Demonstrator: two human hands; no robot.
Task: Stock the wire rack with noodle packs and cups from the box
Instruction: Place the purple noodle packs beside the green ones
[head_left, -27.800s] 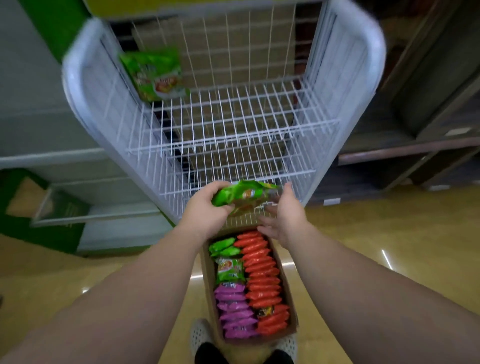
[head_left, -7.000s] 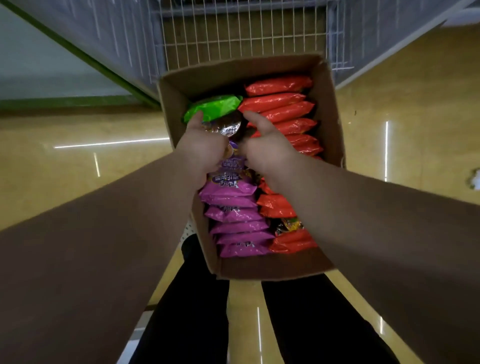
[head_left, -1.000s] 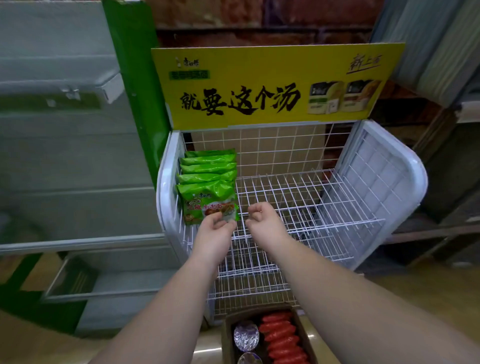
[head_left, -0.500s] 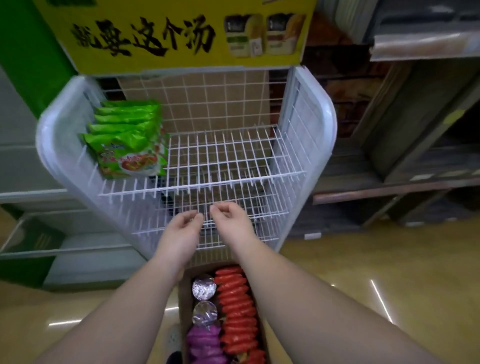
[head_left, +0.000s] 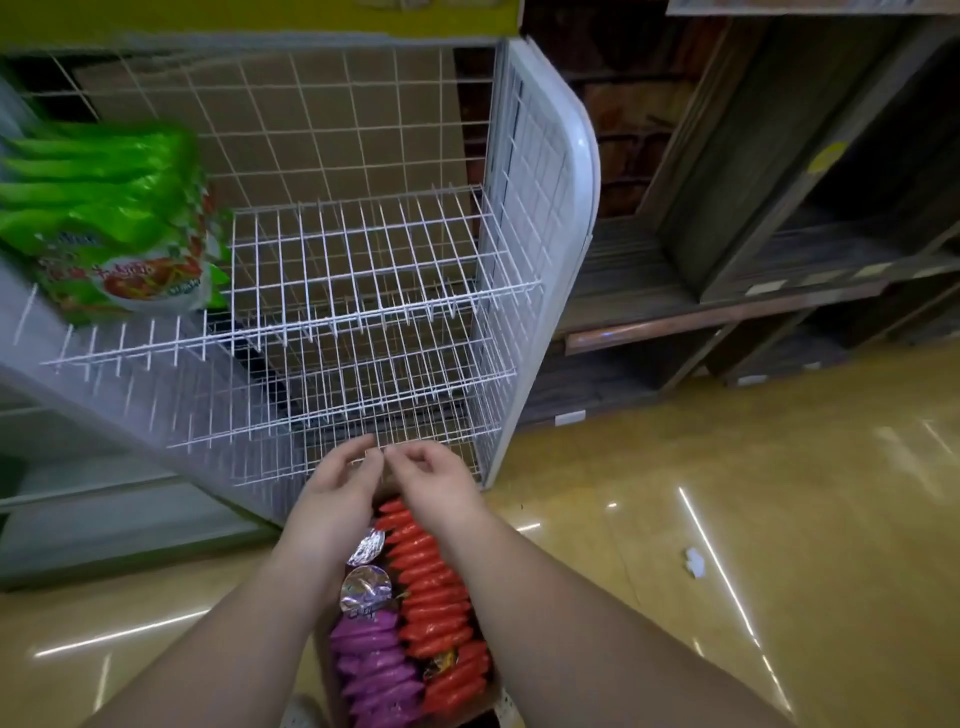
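The box (head_left: 483, 699) is seen directly below both hands, its far rim hidden by them and its near end cut off; red packs (head_left: 434, 597), purple packs (head_left: 371, 657) and two foil-lidded cups (head_left: 365, 590) fill it. The left hand (head_left: 332, 491) and right hand (head_left: 434, 480) are held loosely curled, fingertips almost meeting, nothing gripped. Just beyond, the wire rack (head_left: 363, 291) stands with bare shelves — green packs (head_left: 109, 218) are stacked up-left, their print blurred beyond reading.

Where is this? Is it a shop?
Probably a shop, yes. A white wire rack like a store display holds green noodle packs, a box on the shiny floor is full of more packs to put out, and wooden shelves stand alongside.
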